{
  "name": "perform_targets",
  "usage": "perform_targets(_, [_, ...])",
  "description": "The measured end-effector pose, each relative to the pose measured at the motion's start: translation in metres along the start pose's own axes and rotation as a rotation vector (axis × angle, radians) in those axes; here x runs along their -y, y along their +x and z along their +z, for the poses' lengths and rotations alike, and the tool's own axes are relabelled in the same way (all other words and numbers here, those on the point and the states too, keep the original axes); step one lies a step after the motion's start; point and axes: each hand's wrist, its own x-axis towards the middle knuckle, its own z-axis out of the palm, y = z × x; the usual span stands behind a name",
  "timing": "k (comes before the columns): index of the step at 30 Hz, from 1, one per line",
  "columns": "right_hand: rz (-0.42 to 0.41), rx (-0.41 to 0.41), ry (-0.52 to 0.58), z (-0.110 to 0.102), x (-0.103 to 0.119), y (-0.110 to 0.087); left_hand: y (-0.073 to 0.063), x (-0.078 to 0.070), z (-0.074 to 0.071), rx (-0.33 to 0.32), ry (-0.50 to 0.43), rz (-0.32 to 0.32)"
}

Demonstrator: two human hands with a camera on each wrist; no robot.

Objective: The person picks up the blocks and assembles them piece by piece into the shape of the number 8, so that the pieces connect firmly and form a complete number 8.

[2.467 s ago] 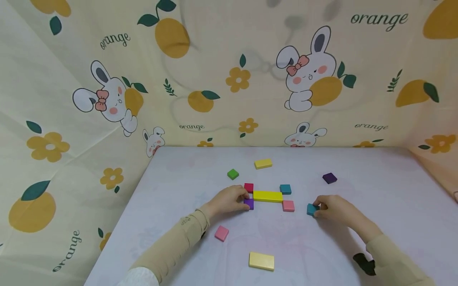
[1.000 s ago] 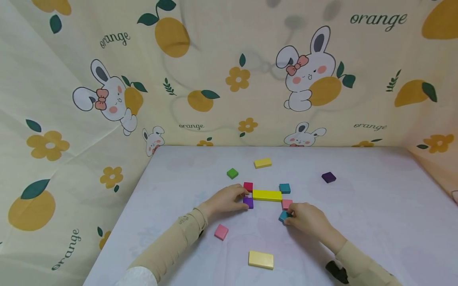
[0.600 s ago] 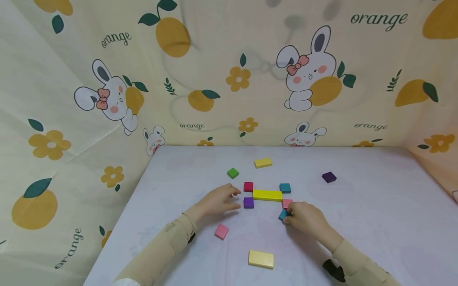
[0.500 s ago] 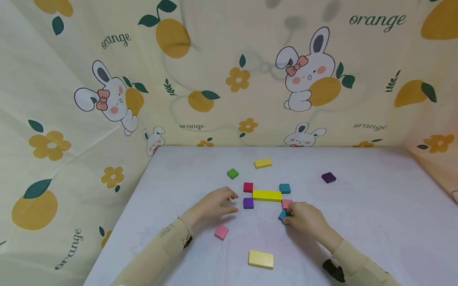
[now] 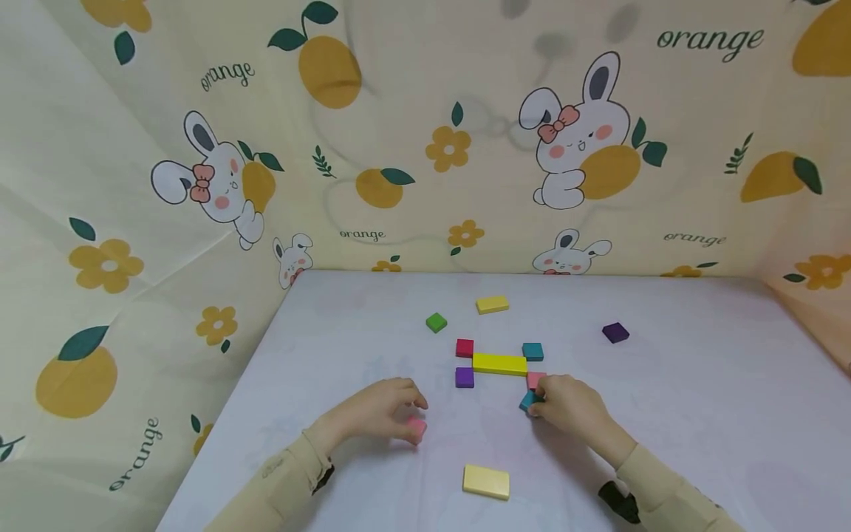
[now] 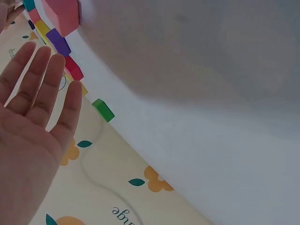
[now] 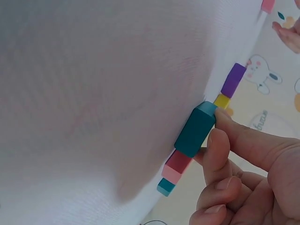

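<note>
My left hand (image 5: 379, 408) is over a loose pink block (image 5: 417, 428), its thumb side partly hiding it in the head view. In the left wrist view the fingers look extended and spread, apart from that block (image 6: 63, 18). With thumb and fingers, my right hand (image 5: 577, 410) pinches a teal block (image 7: 196, 129). This block sits at an angle by the near side of another pink block (image 5: 535, 380). A long yellow block (image 5: 499, 364) lies between a red block (image 5: 465, 348) and purple block (image 5: 465, 377) on the left, and a second teal block (image 5: 533, 352) and that pink one on the right.
A green block (image 5: 436, 322) and a small yellow block (image 5: 492, 304) lie farther back. The dark purple block (image 5: 615, 332) is at the back right. A pale yellow block (image 5: 486, 482) lies near the front. Behind the white table (image 5: 698, 369) hangs a printed cloth (image 5: 412, 89).
My left hand has left the red and purple blocks and come back toward me to the loose pink block. Earlier my right hand carried its teal block left to the pink one; it then stays there.
</note>
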Motion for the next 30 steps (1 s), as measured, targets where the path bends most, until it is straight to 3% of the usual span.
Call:
perform_targets(10, [-0.017,-0.002,-0.006,0.000,0.001,0.000,-0.006,0.007,0.007,-0.042,0.127,0.087])
perform_targets(16, [-0.021,-0.004,-0.010,0.000,0.002,0.000,-0.004,0.007,0.010,-0.073,0.166,0.105])
perform_targets(25, [-0.011,0.011,-0.020,0.000,0.003,0.000,0.001,0.005,0.016,-0.103,0.179,0.078])
perform_targets(30, [-0.003,0.020,-0.029,-0.002,0.004,0.000,0.006,-0.001,0.021,-0.117,0.169,-0.014])
